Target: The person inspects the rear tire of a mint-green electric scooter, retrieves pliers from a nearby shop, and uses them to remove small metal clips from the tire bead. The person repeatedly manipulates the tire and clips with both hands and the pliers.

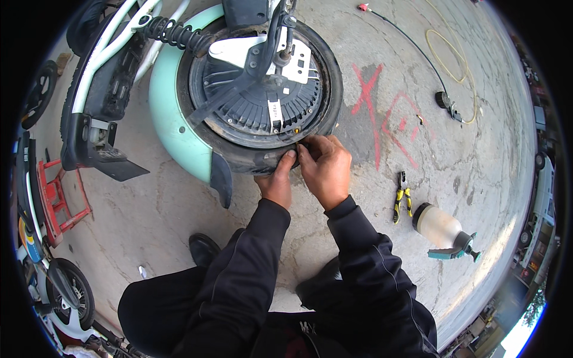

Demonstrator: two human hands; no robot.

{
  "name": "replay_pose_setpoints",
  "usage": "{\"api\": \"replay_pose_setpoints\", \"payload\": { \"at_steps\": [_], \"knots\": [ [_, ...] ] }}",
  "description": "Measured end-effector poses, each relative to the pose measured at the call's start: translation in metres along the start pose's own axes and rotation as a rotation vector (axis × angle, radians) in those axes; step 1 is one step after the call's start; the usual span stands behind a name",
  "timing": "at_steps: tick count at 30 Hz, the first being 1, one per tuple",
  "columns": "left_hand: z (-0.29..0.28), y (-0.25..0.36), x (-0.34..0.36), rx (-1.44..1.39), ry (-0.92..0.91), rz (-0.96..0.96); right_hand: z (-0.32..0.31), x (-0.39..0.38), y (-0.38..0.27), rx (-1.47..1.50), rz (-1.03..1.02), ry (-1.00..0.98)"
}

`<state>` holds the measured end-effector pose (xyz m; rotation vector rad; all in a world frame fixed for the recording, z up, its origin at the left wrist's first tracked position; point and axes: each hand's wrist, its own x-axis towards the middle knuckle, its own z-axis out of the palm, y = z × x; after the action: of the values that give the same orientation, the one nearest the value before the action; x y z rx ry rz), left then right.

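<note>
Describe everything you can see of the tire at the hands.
The tire is a black, rubber-looking ring around a dark, finned wheel hub, its side facing up toward the camera. It looks dusty and scuffed. A mint-green fender curves around its left side, hiding part of it. The left hand and right hand touch its near edge, thumbs close together; some fingers are hidden.

Diffuse daylight covers the concrete floor (pixel 465 149) in a bright, mostly even grey, brighter in a pale strip at lower right, where the patch of sky (pixel 525 334) is overexposed. My left hand (pixel 277 184) and right hand (pixel 328 170) appear sharp against the dark tire (pixel 239 156); my black trousers (pixel 158 304) lose detail. Fisheye curvature stretches and softens the van (pixel 542 206) near the blue-fringed, blackened rim.
</note>
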<state>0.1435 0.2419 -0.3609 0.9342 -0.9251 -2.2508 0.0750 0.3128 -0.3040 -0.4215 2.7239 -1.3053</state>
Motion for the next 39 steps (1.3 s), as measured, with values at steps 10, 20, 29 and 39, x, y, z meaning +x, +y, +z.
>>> {"api": "replay_pose_setpoints", "payload": {
  "at_steps": [10, 20, 29, 39],
  "knots": [
    [-0.004, -0.005, 0.003, -0.049, -0.024, -0.067, 0.010, -0.010, 0.001, 0.095, 0.094, 0.059],
    [0.001, -0.005, 0.001, -0.058, 0.068, -0.016, -0.007, 0.000, 0.000, 0.191, 0.171, -0.142],
    [0.004, -0.005, 0.001, -0.031, 0.041, 0.006, -0.012, 0.010, 0.002, 0.197, 0.167, -0.231],
    [0.005, -0.002, -0.001, -0.060, 0.023, -0.040, -0.009, 0.008, 0.009, 0.366, 0.205, -0.232]
  ]
}}
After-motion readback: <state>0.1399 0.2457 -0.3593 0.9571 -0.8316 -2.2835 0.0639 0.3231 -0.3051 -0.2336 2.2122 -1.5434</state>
